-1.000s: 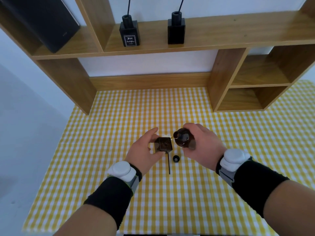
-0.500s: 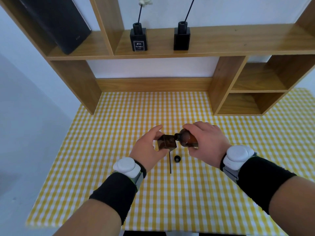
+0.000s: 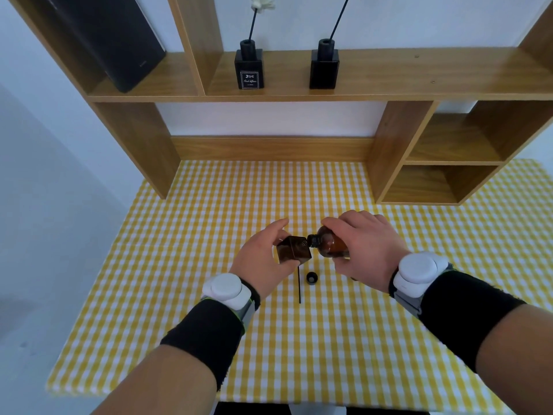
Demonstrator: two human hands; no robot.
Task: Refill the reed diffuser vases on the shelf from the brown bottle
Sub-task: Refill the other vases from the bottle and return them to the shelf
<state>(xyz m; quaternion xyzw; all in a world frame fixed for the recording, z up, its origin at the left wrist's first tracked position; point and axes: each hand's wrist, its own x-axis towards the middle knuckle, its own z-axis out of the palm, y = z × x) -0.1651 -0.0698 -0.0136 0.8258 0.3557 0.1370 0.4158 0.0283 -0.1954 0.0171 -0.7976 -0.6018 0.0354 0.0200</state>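
Note:
My left hand (image 3: pixel 263 259) grips a dark square diffuser vase (image 3: pixel 293 250) above the checked tablecloth (image 3: pixel 299 339). My right hand (image 3: pixel 368 250) holds the round brown bottle (image 3: pixel 330 245) tipped on its side, its open neck touching the vase's mouth. The bottle's black cap (image 3: pixel 311 277) lies on the cloth just below the vase, beside a thin black reed stick (image 3: pixel 299 284). Two more black diffuser vases stand on the wooden shelf (image 3: pixel 389 82): a labelled vase (image 3: pixel 249 68) on the left and a plain vase (image 3: pixel 324 68) to its right, each with a reed.
A black box-shaped speaker (image 3: pixel 110 40) leans in the shelf's left compartment. Open wooden cubbies (image 3: pixel 443 175) stand at the right on the table. The table's left edge drops off beside a pale wall.
The brown bottle has tipped further over and its neck has come up against the vase's mouth. My view has tilted upward, showing more of the shelf.

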